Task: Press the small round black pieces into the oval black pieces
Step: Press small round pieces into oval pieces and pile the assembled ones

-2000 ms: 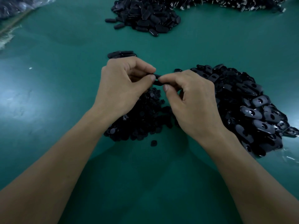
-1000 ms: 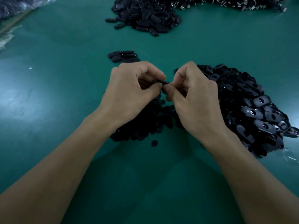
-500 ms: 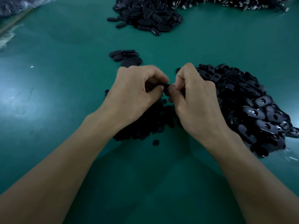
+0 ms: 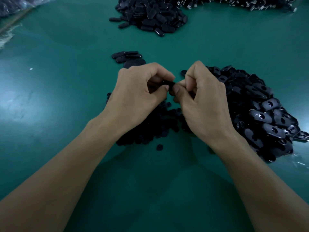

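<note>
Left hand (image 4: 133,96) and right hand (image 4: 205,104) drawing closer, fingers curling tighter, both pinching oval black piece (image 4: 171,84); round piece hidden, probably seating.

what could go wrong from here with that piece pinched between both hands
1. The black piece is pinched only at the fingertips of the left hand and right hand; it may slip and fall into the pile of round pieces below and get lost.
2. The pile of oval pieces lies close by the right hand, so a finished piece could get mixed back in.
</note>
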Demonstrator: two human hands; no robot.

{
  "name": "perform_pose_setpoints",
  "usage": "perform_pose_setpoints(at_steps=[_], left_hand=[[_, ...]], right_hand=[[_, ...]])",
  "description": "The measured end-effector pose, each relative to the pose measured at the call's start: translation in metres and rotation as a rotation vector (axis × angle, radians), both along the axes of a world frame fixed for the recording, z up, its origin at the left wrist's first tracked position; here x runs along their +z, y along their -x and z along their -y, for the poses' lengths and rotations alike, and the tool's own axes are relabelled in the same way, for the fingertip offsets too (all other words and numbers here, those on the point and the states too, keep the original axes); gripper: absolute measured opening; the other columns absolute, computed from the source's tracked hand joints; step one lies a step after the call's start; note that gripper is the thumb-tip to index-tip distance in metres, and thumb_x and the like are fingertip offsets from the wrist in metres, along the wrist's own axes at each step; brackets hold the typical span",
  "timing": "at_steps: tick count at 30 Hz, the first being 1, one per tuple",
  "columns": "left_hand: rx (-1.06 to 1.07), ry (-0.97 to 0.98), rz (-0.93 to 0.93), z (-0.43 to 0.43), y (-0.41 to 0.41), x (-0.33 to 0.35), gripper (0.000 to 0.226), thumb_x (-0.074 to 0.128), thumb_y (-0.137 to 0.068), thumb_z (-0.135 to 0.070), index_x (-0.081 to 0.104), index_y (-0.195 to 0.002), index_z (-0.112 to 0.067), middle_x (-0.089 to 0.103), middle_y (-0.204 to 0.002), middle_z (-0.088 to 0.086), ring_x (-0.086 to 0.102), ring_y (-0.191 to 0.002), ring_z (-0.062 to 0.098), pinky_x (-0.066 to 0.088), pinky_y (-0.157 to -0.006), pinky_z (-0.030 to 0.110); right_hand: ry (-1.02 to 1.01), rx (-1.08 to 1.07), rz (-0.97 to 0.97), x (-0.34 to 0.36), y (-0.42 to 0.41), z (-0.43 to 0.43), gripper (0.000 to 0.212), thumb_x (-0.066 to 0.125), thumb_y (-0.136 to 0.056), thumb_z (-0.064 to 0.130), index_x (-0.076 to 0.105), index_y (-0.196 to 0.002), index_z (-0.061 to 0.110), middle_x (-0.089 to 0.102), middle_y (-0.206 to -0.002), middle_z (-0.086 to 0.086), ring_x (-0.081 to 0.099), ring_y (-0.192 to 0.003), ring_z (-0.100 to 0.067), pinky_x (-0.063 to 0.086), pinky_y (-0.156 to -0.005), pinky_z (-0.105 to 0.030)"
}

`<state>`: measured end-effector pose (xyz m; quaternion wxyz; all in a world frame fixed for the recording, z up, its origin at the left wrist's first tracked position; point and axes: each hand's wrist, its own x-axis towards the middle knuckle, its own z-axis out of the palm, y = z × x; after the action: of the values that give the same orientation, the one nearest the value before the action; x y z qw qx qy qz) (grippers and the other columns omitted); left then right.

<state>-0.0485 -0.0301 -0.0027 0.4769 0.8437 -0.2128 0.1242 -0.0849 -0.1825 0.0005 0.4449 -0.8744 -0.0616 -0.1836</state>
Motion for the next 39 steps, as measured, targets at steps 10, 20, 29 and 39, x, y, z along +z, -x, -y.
perform_pose_setpoints(at_steps=[10, 20, 29, 39], left_hand=[[-0.014, 0.028, -0.009, 0.0008, 0.0016, 0.0021, 0.028, 0.074, -0.083, -0.004, 0.071, -0.095, -0.03, 0.069, -0.078, -0.024, 0.068, -0.071, -0.008, 0.048, -0.07, 0.006], [0.004, 0.051, 0.013, 0.0052, 0.004, -0.0028, 0.024, 0.072, -0.082, -0.002, 0.076, -0.096, -0.021, 0.07, -0.08, -0.022, 0.068, -0.072, -0.008, 0.05, -0.071, 0.008], [0.004, 0.104, -0.04, 0.0068, 0.0059, -0.0015, 0.022, 0.072, -0.083, -0.002, 0.074, -0.093, -0.021, 0.074, -0.08, -0.013, 0.071, -0.072, 0.001, 0.053, -0.071, 0.014], [0.044, -0.098, 0.048, -0.0003, 0.0027, -0.0001, 0.015, 0.073, -0.083, -0.006, 0.074, -0.097, -0.013, 0.074, -0.082, -0.006, 0.067, -0.074, 0.007, 0.055, -0.076, 0.029]], right_hand=[[-0.02, -0.018, 0.018, -0.002, -0.0001, 0.0, 0.045, 0.061, -0.093, 0.001, 0.03, -0.073, 0.027, 0.062, -0.07, -0.016, 0.058, -0.064, -0.033, 0.042, -0.057, -0.045], [-0.298, -0.036, -0.179, -0.0039, -0.005, 0.0067, 0.011, 0.075, -0.088, 0.014, 0.068, -0.086, 0.021, 0.074, -0.069, 0.008, 0.072, -0.062, -0.009, 0.058, -0.062, -0.028], [-0.218, -0.115, -0.094, -0.0033, -0.0044, 0.0056, 0.017, 0.079, -0.084, 0.02, 0.065, -0.08, 0.029, 0.073, -0.07, 0.01, 0.071, -0.067, -0.011, 0.06, -0.072, -0.042], [-0.002, 0.031, -0.011, -0.0022, 0.0016, -0.0017, 0.037, 0.063, -0.094, 0.005, 0.042, -0.085, 0.035, 0.071, -0.069, 0.004, 0.064, -0.059, -0.01, 0.046, -0.052, -0.023]])
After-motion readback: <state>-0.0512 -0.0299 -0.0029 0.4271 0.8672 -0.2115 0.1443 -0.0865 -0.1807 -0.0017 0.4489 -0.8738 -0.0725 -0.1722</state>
